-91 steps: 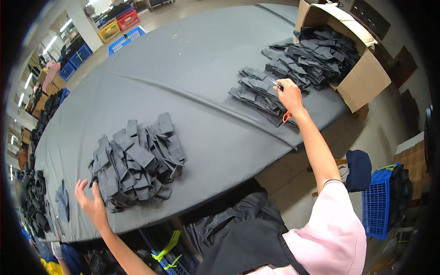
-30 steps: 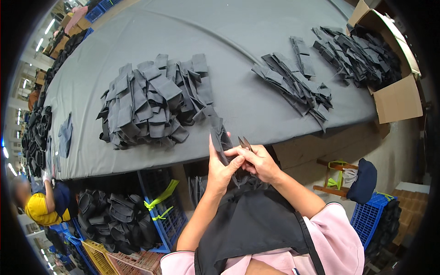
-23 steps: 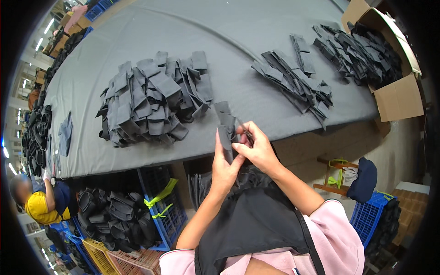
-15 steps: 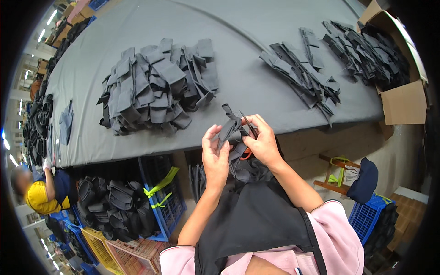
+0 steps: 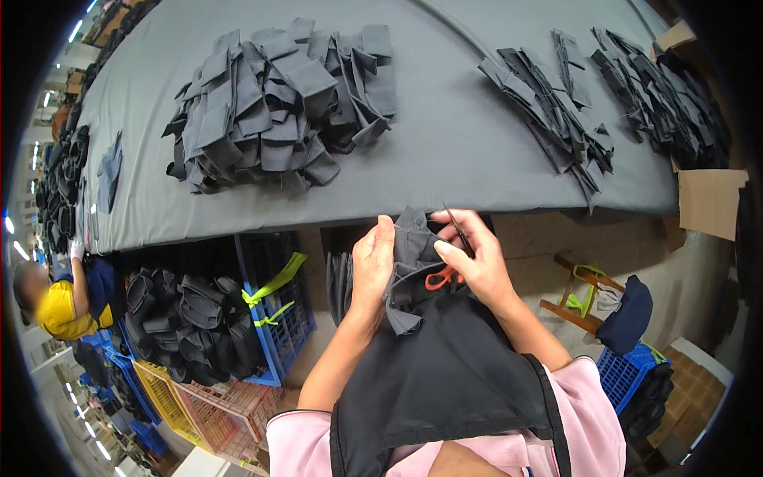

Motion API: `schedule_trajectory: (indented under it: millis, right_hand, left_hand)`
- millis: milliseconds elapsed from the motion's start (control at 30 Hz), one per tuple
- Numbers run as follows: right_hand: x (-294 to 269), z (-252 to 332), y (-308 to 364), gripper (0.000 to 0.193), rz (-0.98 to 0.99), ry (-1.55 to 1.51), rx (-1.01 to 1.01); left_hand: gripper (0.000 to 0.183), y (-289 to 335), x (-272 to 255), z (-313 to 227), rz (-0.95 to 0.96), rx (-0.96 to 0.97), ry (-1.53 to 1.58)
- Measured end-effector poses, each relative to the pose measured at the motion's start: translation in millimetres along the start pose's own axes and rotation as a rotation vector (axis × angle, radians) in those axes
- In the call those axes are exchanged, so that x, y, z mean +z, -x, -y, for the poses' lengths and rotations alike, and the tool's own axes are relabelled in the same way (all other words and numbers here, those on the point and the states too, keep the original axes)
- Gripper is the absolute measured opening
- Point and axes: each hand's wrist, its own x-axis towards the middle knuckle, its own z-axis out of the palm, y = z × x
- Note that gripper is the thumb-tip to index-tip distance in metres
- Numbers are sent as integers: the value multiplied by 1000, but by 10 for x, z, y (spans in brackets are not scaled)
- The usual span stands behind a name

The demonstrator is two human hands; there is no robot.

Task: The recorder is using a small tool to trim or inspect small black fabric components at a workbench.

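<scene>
Left hand [image 5: 372,258]: grasping grey fabric piece [image 5: 412,253] by its left side
Right hand [image 5: 481,258]: wrapped around dark-bladed snips [image 5: 458,230], tips pointing away, just right of fabric
Fabric lie: between both hands, long axis near-to-far, by worktop [image 5: 453,171] near edge

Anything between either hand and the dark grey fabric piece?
Nothing visible for the left hand, which holds the dark grey fabric piece. The right hand has orange-handled scissors in it, the handle close by the fabric; whether they separate that palm from it is hidden.
</scene>
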Motion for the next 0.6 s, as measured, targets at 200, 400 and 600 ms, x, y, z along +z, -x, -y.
schedule_trajectory:
  millis: [200, 400, 600]
  right_hand:
    - [-74, 371, 76, 35, -17, 716, -503]
    - [-69, 381, 63, 34, 75, 796, -539]
    - [-25, 307, 48, 28, 17, 847, -664]
  left_hand:
    - [47, 67, -42, -93, 14, 22, -35]
    - [43, 107, -38, -106, 63, 50, -30]
    - [43, 110, -36, -108, 82, -7, -33]
